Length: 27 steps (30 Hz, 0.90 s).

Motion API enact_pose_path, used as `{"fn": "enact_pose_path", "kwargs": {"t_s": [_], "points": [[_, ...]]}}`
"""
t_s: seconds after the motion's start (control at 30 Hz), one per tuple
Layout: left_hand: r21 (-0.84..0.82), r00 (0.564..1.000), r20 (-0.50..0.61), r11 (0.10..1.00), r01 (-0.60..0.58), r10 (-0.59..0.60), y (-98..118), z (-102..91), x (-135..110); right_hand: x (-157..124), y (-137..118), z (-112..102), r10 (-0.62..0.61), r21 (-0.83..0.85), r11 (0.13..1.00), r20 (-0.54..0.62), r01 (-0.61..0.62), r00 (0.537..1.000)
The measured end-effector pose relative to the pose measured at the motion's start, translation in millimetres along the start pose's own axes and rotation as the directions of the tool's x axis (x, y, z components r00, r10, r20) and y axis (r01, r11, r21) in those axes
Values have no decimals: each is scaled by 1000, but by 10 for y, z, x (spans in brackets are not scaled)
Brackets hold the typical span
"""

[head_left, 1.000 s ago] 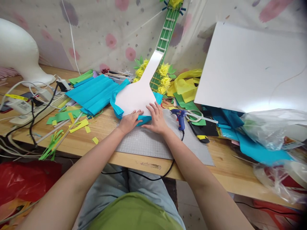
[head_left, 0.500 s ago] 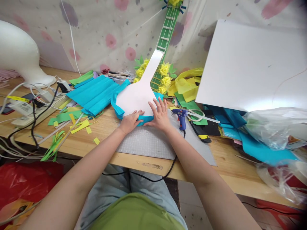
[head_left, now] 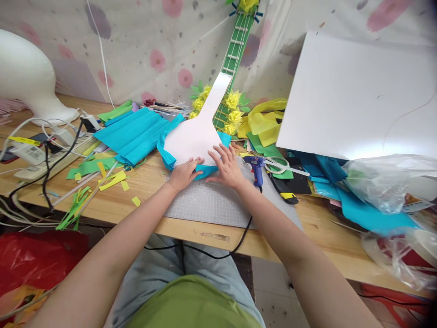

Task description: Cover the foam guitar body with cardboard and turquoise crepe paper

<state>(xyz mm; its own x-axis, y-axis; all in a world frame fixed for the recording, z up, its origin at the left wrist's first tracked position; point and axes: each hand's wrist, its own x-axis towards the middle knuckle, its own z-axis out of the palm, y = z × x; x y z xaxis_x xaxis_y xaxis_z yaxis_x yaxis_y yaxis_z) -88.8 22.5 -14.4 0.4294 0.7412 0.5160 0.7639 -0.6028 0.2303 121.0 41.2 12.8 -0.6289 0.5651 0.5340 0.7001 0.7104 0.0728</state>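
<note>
A white, lute-shaped cutout (head_left: 193, 139) with a long neck lies with its wide end toward me. Blue crepe paper (head_left: 207, 171) is folded up around the rim of that end. My left hand (head_left: 185, 175) rests on the lower left edge, fingers extended over the white face and thumb apart on the blue fold. At the lower right edge is my right hand (head_left: 228, 167), its fingers spread and touching the cutout's border. What lies under both palms is hidden. A finished green instrument model (head_left: 235, 50) with white strings and yellow paper flowers leans behind the neck.
A blue glue gun (head_left: 256, 169) lies right of my hands, by scissors (head_left: 280, 165) and a yellow-black cutter (head_left: 289, 197). Under the work is a grey cutting mat (head_left: 211, 207). Pleated blue paper (head_left: 136, 136), paper scraps and a cabled power strip (head_left: 75, 146) are left; a white board (head_left: 355, 95) stands right.
My right hand has lifted slightly, its fingers shifting a little left along the cutout's edge. My left hand stays in place; the view has turned slightly.
</note>
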Motion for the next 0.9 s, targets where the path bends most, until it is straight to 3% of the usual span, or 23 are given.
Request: {"fn": "enact_pose_path", "kwargs": {"t_s": [0.13,0.4,0.5,0.7,0.9], "points": [[7,1000,10,1000,26,-26,-8,4,-1,62,-105,87,5,3,1000,-3,-5,1000],[-41,1000,-10,999,-18,18,-19,0,3,-19,270,-52,193,-23,981,-60,-194,979],[-31,1000,-7,999,-8,8,-12,-2,4,-29,116,-35,136,-14,991,-22,-136,990],[33,992,51,993,114,-116,-12,-2,21,148,-443,156,48,27,998,7,-49,999],[36,992,57,993,114,-116,12,-27,37,212,-443,159,-2,23,1000,-5,2,1000]]}}
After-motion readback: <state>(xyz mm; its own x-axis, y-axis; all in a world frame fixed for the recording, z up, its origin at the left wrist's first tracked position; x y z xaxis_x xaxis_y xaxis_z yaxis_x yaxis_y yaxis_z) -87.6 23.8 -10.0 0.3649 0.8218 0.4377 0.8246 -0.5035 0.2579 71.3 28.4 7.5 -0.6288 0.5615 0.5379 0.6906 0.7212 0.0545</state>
